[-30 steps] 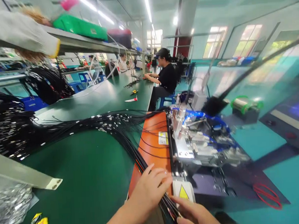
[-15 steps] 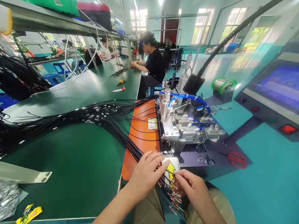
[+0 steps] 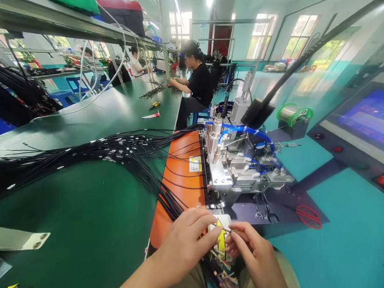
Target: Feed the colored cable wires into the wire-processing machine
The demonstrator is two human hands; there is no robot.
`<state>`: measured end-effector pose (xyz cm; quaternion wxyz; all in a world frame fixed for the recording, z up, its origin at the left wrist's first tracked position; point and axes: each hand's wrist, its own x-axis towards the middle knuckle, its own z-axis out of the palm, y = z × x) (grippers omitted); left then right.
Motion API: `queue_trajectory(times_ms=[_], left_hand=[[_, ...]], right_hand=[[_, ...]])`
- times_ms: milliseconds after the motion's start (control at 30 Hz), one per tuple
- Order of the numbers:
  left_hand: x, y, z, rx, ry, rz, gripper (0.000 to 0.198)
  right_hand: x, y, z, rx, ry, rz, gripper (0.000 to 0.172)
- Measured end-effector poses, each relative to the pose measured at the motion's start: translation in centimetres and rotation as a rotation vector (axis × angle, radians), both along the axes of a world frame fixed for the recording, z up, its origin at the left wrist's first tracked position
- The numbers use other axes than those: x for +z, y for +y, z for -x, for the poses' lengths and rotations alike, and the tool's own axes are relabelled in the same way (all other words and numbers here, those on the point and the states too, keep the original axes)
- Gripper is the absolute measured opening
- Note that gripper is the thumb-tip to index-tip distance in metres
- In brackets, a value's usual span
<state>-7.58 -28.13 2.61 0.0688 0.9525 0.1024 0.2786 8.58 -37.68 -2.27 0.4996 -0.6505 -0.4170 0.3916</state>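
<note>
Left hand (image 3: 183, 246): fingers curled and pressed together, closed over a thick bundle of thin black insulated wires (image 3: 125, 149). Bundle's long axis sweeps in from the far left over a dark green bench mat (image 3: 77, 208), arcs across a flat orange rectangular plate (image 3: 160, 230), then narrows and runs down-right beneath the left hand. Its multicoloured stripped ends (image 3: 225, 274) fan downward, pointing toward the person's khaki trousers (image 3: 282, 276).

Right hand (image 3: 256, 256): thumb and forefinger pressed together, apparently pinching the end of one fine wire (image 3: 223, 228). That wire lies almost level between the two hands, tip toward the right hand, in front of a white block with a yellow warning triangle (image 3: 222, 236).

Beyond the hands, a silver pneumatic wire-processing machine (image 3: 234, 159) with blue air tubing (image 3: 245, 129) stands just right of the plate. Two steel wrenches (image 3: 265, 211) and a loop of red wire (image 3: 308, 217) lie to its right, near a green-edged wire spool (image 3: 292, 114). Farther along the bench, a co-worker in black (image 3: 199, 86) sits with both hands at a small wire bunch (image 3: 151, 91).
</note>
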Motion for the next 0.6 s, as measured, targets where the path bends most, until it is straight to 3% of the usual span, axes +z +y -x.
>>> queue_trajectory(times_ms=[100, 167, 267, 333, 400, 500, 600], left_hand=[[2.4, 0.3, 1.4, 0.047, -0.177, 0.06, 0.016], [3.7, 0.8, 2.4, 0.158, -0.178, 0.301, 0.016], [4.0, 1.7, 3.0, 0.183, 0.182, 0.833, 0.013], [3.3, 2.4, 2.3, 0.143, 0.462, 1.051, 0.011], [2.3, 3.0, 0.9, 0.164, 0.541, 1.08, 0.012], [1.4, 3.7, -1.6, 0.231, 0.414, 0.923, 0.015], [1.3, 4.1, -3.4, 0.13, 0.282, 0.841, 0.016]], right_hand=[[-0.7, 1.0, -0.8, 0.01, -0.067, -0.018, 0.019], [-1.1, 1.5, -1.2, 0.03, -0.101, -0.039, 0.019], [-1.2, 2.0, -1.4, 0.067, -0.1, -0.073, 0.018], [-1.1, 2.3, -1.3, 0.099, -0.01, -0.056, 0.016], [-1.0, 2.7, -1.1, 0.135, 0.147, 0.006, 0.014], [-0.9, 3.4, -1.0, 0.119, 0.372, 0.069, 0.019], [-0.8, 4.0, -1.2, 0.059, 0.543, 0.074, 0.027]])
